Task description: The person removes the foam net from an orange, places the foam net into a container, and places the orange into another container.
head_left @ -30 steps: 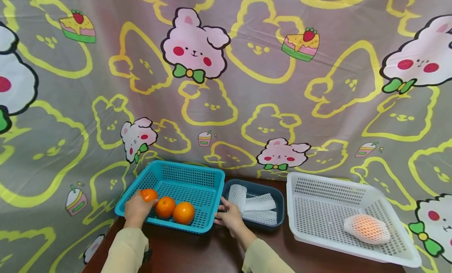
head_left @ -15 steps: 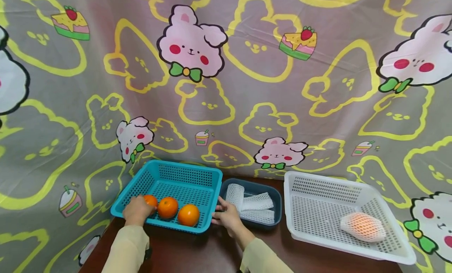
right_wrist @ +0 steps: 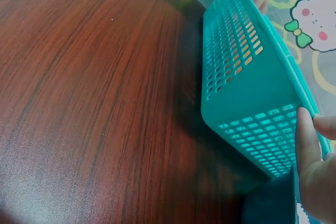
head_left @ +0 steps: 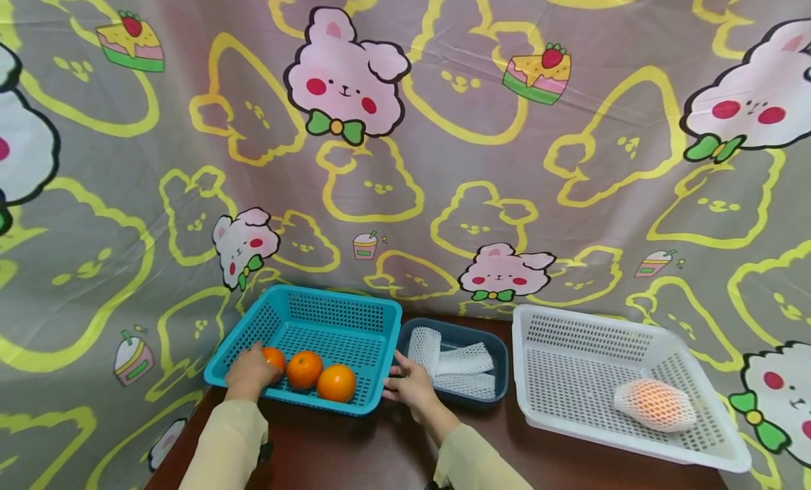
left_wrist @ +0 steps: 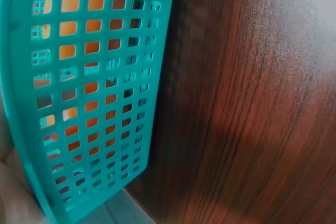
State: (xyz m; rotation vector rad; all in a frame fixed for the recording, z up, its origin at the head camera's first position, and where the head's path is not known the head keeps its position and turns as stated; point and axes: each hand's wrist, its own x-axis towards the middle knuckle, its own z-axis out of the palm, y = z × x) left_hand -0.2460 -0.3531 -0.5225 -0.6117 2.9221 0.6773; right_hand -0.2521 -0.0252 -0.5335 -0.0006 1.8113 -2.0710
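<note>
While the right hand [head_left: 415,390] pinches the teal basket's [head_left: 336,312] likely stiff, graspable rim at four o'clock, the left hand's [head_left: 250,372] fingers are unclear.

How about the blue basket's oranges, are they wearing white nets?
No, the three oranges in the blue basket show bare, shiny skin.

a curtained-off tabletop corner, whether home or studio unclear: a grey fabric drape printed with cartoon rabbits [head_left: 412,159] hangs behind and left of the glossy red-brown wood-grain table [head_left: 355,448].
</note>
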